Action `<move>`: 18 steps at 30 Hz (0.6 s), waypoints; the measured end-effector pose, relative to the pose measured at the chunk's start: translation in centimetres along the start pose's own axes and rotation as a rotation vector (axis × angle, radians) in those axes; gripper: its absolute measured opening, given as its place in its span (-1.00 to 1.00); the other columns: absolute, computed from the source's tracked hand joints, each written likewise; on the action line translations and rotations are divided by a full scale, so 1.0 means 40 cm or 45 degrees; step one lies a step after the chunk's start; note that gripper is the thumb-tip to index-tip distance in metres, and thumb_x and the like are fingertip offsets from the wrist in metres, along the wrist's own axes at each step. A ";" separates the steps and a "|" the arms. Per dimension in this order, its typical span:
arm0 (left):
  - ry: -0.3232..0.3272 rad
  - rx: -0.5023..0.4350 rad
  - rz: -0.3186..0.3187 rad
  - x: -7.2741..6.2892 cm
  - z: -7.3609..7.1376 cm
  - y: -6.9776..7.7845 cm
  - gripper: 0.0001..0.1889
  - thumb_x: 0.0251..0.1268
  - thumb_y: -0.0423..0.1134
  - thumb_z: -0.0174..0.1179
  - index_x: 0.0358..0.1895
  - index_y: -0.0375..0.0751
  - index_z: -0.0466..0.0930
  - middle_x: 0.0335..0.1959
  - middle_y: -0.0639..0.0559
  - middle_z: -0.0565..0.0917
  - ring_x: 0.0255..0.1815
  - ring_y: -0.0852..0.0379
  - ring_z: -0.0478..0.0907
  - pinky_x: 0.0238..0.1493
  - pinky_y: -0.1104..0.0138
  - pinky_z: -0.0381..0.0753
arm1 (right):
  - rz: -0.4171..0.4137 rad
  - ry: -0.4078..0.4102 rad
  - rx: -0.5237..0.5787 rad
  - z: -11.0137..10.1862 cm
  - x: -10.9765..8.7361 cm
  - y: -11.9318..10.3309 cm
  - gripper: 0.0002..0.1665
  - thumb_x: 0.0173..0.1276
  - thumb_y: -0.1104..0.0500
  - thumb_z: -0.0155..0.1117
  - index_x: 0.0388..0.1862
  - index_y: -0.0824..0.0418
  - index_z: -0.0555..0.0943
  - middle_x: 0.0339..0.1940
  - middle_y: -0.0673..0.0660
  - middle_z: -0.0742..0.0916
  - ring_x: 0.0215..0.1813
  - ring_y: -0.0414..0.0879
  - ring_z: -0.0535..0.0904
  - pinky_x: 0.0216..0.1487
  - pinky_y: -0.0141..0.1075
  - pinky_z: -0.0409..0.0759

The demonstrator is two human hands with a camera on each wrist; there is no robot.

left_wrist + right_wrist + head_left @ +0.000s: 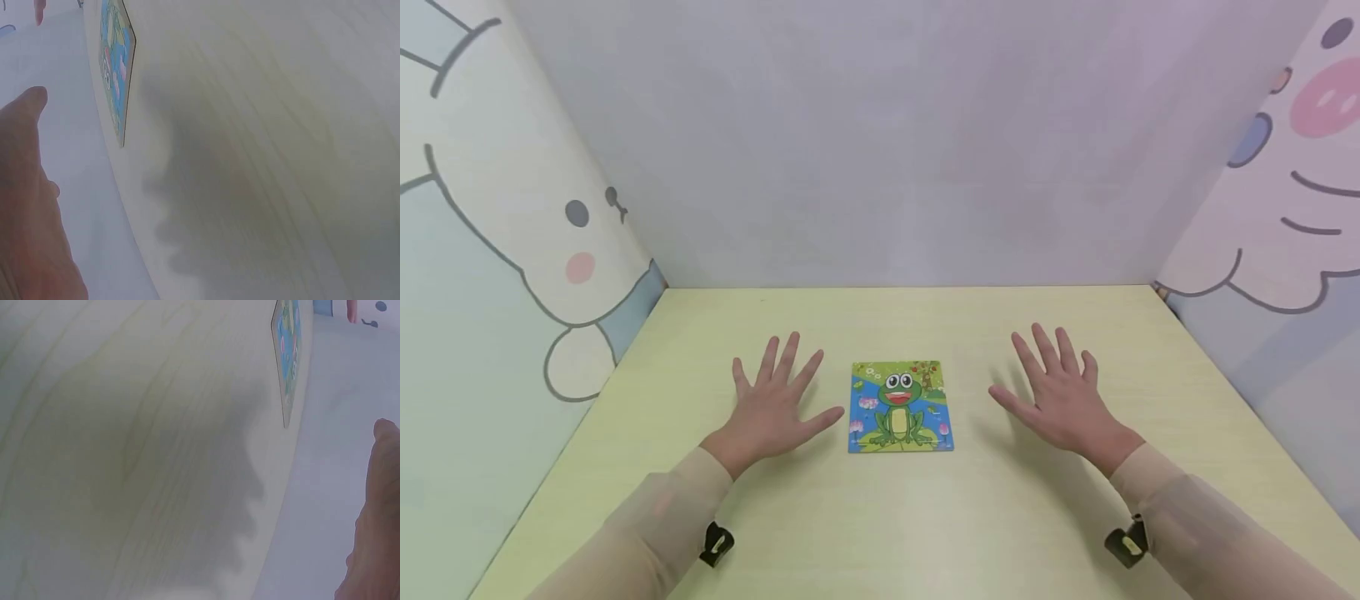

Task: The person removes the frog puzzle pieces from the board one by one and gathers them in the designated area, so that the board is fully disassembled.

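Note:
A flat, square frog picture puzzle (900, 407) lies on the table between the two hands, a green frog on a blue and green background. To its left, the left hand (772, 408) hovers with fingers spread and thumb pointing toward the puzzle. The right hand (1060, 400) is raised over the table on the other side, also spread, farther from the puzzle. Neither hand holds anything. The left wrist view shows the left thumb (28, 106) and the puzzle's edge (128, 81); in the right wrist view the puzzle (287, 356) appears beyond the hand's shadow.
The pale wooden table (895, 525) runs back to a plain light wall (880, 150). Side walls with cartoon animals (565, 225) stand left and right. Black wrist devices sit on the left sleeve (647, 517) and right sleeve (1210, 517).

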State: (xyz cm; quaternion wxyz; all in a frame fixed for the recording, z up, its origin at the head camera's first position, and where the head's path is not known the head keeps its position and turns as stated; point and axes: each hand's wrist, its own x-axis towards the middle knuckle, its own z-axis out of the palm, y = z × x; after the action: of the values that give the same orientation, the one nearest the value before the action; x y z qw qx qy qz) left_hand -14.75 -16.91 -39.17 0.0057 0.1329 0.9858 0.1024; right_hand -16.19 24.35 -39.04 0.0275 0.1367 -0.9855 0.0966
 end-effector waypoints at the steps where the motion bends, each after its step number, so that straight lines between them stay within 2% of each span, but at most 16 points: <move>1: 0.001 -0.001 0.001 -0.001 -0.001 0.001 -0.04 0.36 0.46 0.06 0.71 0.07 0.08 0.77 -0.20 -0.21 0.75 -0.38 -0.33 0.43 -0.61 -0.37 | 0.000 -0.002 -0.001 0.000 0.000 0.000 0.12 0.52 -0.47 -0.03 0.77 0.14 -0.06 0.76 0.37 -0.01 0.72 0.49 -0.23 0.45 0.55 -0.17; 9: -0.036 0.014 0.035 -0.008 0.001 0.013 -0.06 0.37 0.46 0.06 0.70 0.08 0.12 0.77 -0.20 -0.16 0.75 -0.38 -0.30 0.43 -0.62 -0.29 | -0.007 -0.016 0.021 0.004 0.003 -0.003 0.12 0.53 -0.47 -0.04 0.77 0.14 -0.06 0.76 0.36 -0.02 0.72 0.48 -0.24 0.46 0.55 -0.19; 18: -0.172 0.055 0.228 -0.044 0.029 0.043 -0.09 0.36 0.49 0.05 0.66 0.11 0.21 0.77 -0.16 -0.06 0.76 -0.34 -0.22 0.44 -0.61 -0.24 | -0.020 -0.025 0.035 0.009 0.009 -0.007 0.11 0.53 -0.46 -0.03 0.77 0.15 -0.06 0.76 0.36 -0.01 0.72 0.48 -0.23 0.46 0.54 -0.17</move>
State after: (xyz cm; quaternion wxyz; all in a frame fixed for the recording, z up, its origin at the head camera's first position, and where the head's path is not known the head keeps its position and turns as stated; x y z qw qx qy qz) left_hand -12.57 -15.51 -40.00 0.0603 0.2273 0.9693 0.0719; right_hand -16.48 23.93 -39.33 0.0167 0.1456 -0.9832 0.1084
